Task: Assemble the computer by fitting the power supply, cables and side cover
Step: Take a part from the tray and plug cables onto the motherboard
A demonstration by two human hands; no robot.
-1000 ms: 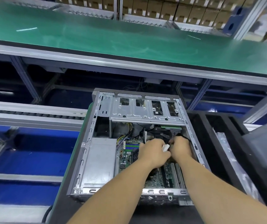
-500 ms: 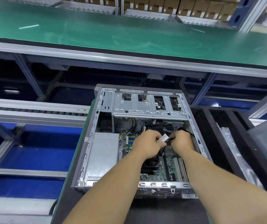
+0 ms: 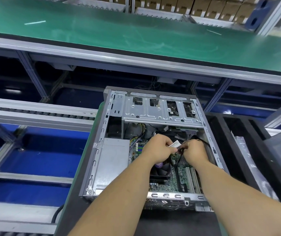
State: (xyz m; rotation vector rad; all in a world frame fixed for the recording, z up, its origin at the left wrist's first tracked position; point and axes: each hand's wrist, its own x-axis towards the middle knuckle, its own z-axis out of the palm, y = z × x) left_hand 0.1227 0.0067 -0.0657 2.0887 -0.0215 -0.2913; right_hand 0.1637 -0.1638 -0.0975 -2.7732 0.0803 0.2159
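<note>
Reaching into the open computer case, the left hand and right hand are each keeping a curled grip on a black cable with a white tag. The case is holding the power supply beside the motherboard, lying below a green bench.

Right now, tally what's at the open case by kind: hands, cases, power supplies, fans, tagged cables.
Hands: 2, left hand and right hand
Cases: 1, case
Power supplies: 1, power supply
Fans: 1, fan
Tagged cables: 1, cable, gripped by both hands
Total: 6
</note>
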